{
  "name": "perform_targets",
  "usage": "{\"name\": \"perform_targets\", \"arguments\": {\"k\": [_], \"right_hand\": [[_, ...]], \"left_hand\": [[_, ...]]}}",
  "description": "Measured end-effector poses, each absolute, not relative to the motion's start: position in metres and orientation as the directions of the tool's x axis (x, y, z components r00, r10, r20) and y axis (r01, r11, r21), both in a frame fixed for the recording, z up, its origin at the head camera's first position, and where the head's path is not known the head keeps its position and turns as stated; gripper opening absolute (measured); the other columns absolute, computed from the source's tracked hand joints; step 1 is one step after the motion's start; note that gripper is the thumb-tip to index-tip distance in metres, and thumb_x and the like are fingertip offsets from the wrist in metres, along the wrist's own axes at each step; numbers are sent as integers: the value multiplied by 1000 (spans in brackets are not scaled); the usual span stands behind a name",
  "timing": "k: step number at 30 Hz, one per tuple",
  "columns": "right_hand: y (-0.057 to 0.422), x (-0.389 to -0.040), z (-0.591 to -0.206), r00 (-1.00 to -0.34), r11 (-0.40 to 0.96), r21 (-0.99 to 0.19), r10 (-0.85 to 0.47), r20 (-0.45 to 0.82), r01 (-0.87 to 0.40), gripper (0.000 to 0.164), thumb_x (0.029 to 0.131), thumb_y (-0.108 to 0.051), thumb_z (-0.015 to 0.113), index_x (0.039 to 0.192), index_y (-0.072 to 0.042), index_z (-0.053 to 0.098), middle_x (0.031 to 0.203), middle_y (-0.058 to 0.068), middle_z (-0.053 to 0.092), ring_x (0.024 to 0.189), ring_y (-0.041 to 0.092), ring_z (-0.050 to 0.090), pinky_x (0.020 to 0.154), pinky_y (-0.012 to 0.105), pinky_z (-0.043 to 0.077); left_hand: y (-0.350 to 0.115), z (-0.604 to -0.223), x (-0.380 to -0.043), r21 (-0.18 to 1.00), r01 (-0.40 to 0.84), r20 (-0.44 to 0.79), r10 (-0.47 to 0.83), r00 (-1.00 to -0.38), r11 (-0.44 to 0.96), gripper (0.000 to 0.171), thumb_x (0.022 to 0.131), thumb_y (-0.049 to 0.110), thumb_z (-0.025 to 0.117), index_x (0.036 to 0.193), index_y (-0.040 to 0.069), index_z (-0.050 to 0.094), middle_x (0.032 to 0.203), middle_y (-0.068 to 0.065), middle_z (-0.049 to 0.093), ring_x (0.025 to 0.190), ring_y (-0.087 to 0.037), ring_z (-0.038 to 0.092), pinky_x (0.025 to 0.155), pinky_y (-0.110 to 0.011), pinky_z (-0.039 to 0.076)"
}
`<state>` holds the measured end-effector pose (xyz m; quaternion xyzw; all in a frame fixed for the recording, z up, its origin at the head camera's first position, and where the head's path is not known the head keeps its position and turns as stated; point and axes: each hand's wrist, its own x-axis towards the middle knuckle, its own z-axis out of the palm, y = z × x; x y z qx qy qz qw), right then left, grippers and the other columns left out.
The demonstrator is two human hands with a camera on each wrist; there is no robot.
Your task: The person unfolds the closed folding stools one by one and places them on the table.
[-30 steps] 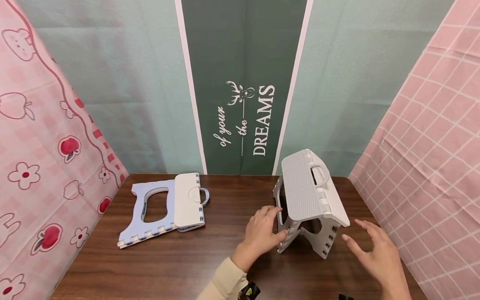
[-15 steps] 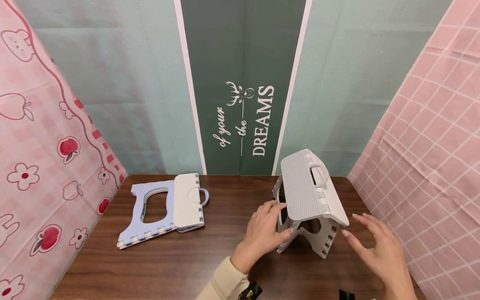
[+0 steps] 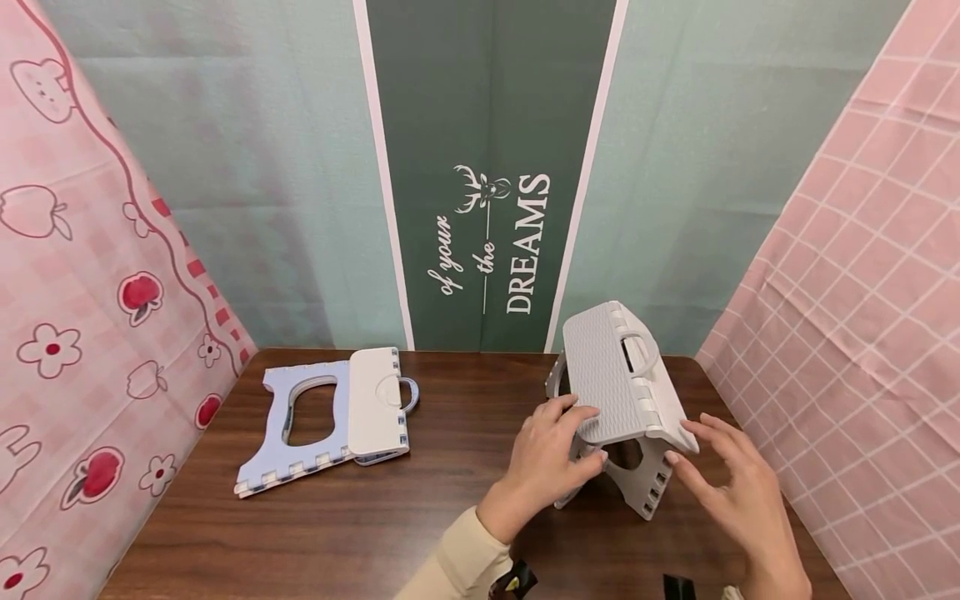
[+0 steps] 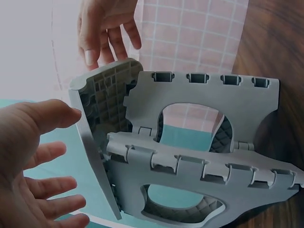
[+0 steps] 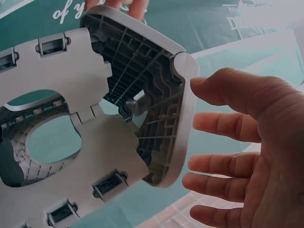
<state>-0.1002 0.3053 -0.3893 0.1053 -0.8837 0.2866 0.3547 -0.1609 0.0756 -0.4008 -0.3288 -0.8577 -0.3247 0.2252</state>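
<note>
Grey stool (image 3: pixel 603 371): while its legs stand spread on the bench (image 3: pixel 450 517), its seat is bent along the middle hinge into a ridge, one panel sloping to each side.
Seat top: only the head view shows the rippled upper surface and the handle (image 3: pixel 654 348) at the ridge.
Underside: the wrist views reveal the ribbed underside (image 5: pixel 126 61) hidden from the head view, and show more of the leg panels (image 4: pixel 199 92) with their large openings.
Left hand (image 3: pixel 543 458): at the left of the grey stool, its fingers overlapping the near end of the left seat panel in the head view; the right wrist view catches its fingers (image 5: pixel 137 7) past the seat's rim.
Left grip: apart, thumb and fingers spread; whether they touch the seat, I cannot tell.
Right hand (image 3: pixel 738 492): at the right of the grey stool, index finger by the outer seat edge, thumb just below.
Right grip: apart, thumb and fingers extended along the edge in the right wrist view; contact cannot be told.
Blue-and-white stool (image 3: pixel 369 408): lies well to the left of the grey stool, in the head view alone.
Green cloth (image 3: pixel 487 100): behind the grey stool, lettered "DREAMS".
</note>
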Motion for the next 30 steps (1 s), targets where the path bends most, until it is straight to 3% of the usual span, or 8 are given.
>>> {"name": "perform_targets", "arguments": {"k": [8, 12, 24, 30], "right_hand": [[300, -107, -390, -724, 797, -432, -8, 689, -421, 45, 66, 1, 78, 110, -5, 66, 116, 22, 56, 109, -6, 40, 83, 8, 26], [298, -111, -391, -724, 792, -434, -15, 690, -430, 43, 70, 2, 75, 111, -2, 65, 117, 23, 55, 111, -7, 38, 82, 9, 27], [294, -118, -395, -734, 754, -471, -22, 679, -459, 41, 75, 2, 71, 115, -1, 62, 117, 23, 54, 114, -5, 39, 87, 7, 26], [291, -121, -397, -745, 749, -505, 22, 667, -430, 38, 77, 2, 70, 114, -2, 63, 114, 19, 57, 110, -7, 40, 85, 8, 27]], "left_hand": [[85, -399, -168, 356, 790, 668, 455, -589, 499, 38, 76, 32, 71, 112, 18, 65, 122, -8, 54, 110, -17, 52, 88, -25, 42], [89, -400, -171, 325, 826, 686, 486, -541, 460, 38, 78, 31, 70, 112, 17, 64, 122, -9, 54, 113, -18, 51, 93, -26, 40], [98, -398, -175, 259, 865, 651, 584, -485, 429, 36, 84, 30, 65, 117, 15, 61, 123, -7, 53, 114, -18, 48, 97, -27, 36], [100, -399, -177, 219, 875, 666, 589, -457, 432, 31, 85, 19, 63, 116, 14, 61, 118, -3, 56, 111, -16, 50, 99, -23, 32]]}}
